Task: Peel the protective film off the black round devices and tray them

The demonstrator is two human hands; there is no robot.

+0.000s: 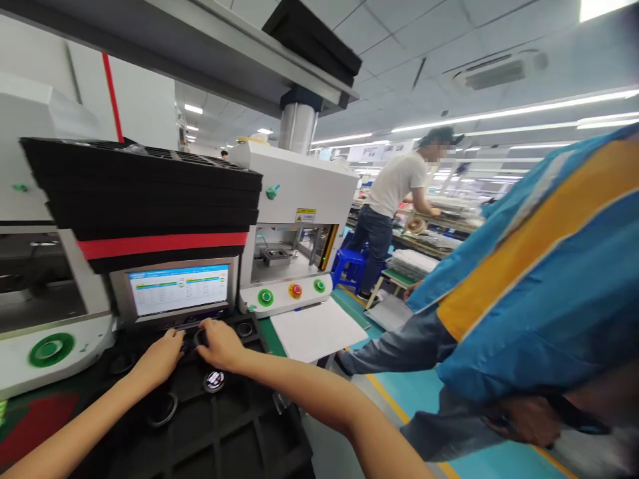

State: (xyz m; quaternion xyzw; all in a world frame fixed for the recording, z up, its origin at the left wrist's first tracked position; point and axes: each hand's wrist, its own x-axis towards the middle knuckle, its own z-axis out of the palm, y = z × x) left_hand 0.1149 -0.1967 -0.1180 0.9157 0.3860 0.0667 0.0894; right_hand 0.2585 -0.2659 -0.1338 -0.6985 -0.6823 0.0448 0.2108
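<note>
Fluorescent strips are lighting a long factory hall, and close to the camera a black moulded tray [234, 426] is lying on the bench with round pockets in it. Both of the person's hands are working at its far edge, just below a small touchscreen [178, 288]. The left hand [160, 359] is curling its fingers over a small dark round part [188, 344], and the right hand [219, 344] is pinching the same part from the other side; how tightly either is gripping cannot be told. Nearer the person, a round part with a shiny face [214, 380] is sitting in one pocket, and a dark ring [162, 409] is lying in another.

Above the screen a stack of black trays [144, 189] with a red band is resting. To its right a white press machine [294, 219] is showing green and red buttons, with a white sheet [319, 329] lying in front. At right, a person in a blue and yellow jacket [539, 266] is bending forward, and farther off another person in a white shirt [397, 183] is standing at a bench.
</note>
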